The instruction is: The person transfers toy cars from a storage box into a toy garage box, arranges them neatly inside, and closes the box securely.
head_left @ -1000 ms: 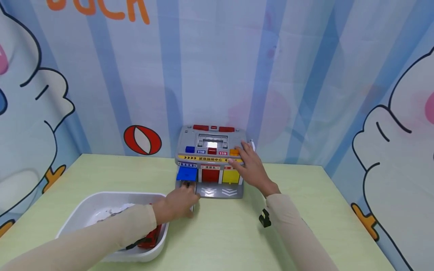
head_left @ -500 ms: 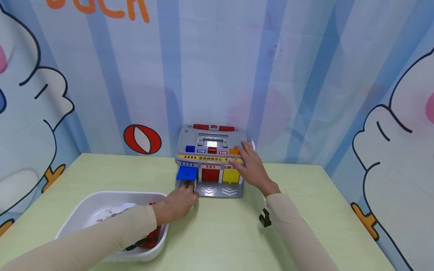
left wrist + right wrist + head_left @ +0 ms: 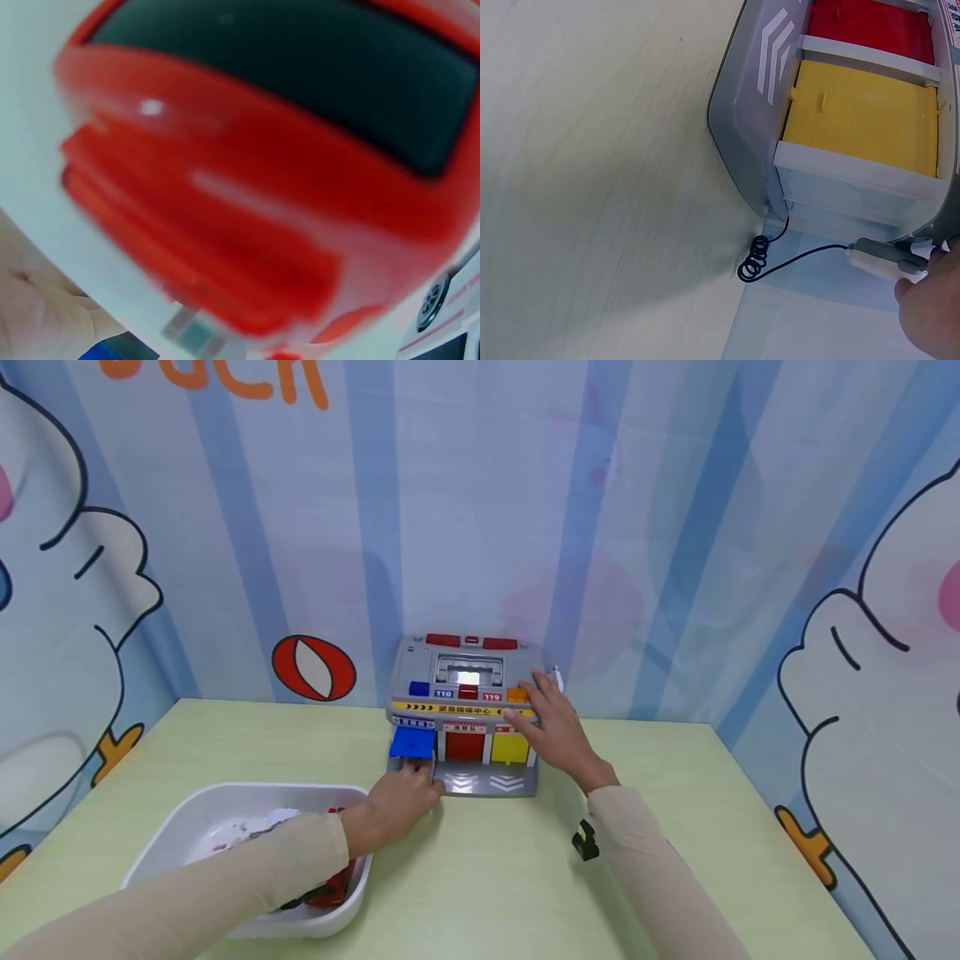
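A grey toy rescue station (image 3: 466, 672) stands at the table's back edge. Its left door, a blue flap (image 3: 412, 742), is raised. My left hand (image 3: 396, 806) reaches beneath this flap, its fingertips hidden in the bay, so whether they hold anything is unclear. The red door (image 3: 465, 747) and yellow door (image 3: 510, 748) are down. My right hand (image 3: 557, 731) rests on the station's right side, fingers extended over the roof edge. In the right wrist view, a grey-and-white toy handset (image 3: 885, 256) on a coiled cord hangs beside that hand.
A white bin (image 3: 217, 797) stands at left under my left forearm. Inside it are a red toy vehicle (image 3: 247, 180), large in the left wrist view, and a white toy vehicle (image 3: 450, 307). A striped curtain (image 3: 480, 510) hangs behind the table (image 3: 637, 893).
My left hand has shifted slightly forward and its fingers reach further under the blue flap. A small piece seen beneath that hand earlier is now out of sight. My right hand stays put.
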The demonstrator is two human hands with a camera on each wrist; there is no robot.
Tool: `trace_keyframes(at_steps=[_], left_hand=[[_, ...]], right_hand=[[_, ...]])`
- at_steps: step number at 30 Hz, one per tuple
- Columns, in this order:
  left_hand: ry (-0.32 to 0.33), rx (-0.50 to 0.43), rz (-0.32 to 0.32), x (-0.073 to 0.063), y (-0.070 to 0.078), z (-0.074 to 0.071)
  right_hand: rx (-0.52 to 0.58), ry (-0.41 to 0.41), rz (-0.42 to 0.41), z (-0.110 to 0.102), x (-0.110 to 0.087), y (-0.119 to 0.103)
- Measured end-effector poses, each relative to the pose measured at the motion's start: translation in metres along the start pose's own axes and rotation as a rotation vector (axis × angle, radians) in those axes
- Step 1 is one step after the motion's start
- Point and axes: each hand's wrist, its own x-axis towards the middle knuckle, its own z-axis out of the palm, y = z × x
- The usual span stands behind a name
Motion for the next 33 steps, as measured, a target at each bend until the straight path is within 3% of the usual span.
trace_keyframes(at_steps=[5, 13, 21, 29, 33], left_hand=[[0.014, 0.044, 0.000, -0.0012, 0.0005, -0.0005], [0.011, 0.035, -0.019, 0.0006, -0.0006, -0.0016], [0.082, 0.118, -0.008, 0.0042, -0.0030, -0.0013], [0.004, 0.163, 0.001, 0.0076, -0.0002, -0.0031], [0.019, 0.182, -0.006, 0.0077, 0.0005, -0.0017]], right_hand=[[-0.014, 0.005, -0.005, 0.0002, 0.0024, 0.0009], [-0.010, 0.004, 0.000, -0.0002, 0.0023, 0.0014], [-0.002, 0.004, 0.006, 0.0008, 0.0018, 0.0019], [-0.003, 0.003, 0.012, 0.0030, 0.0024, 0.0025], [0.007, 0.005, 0.013, 0.0034, 0.0019, 0.0022]])
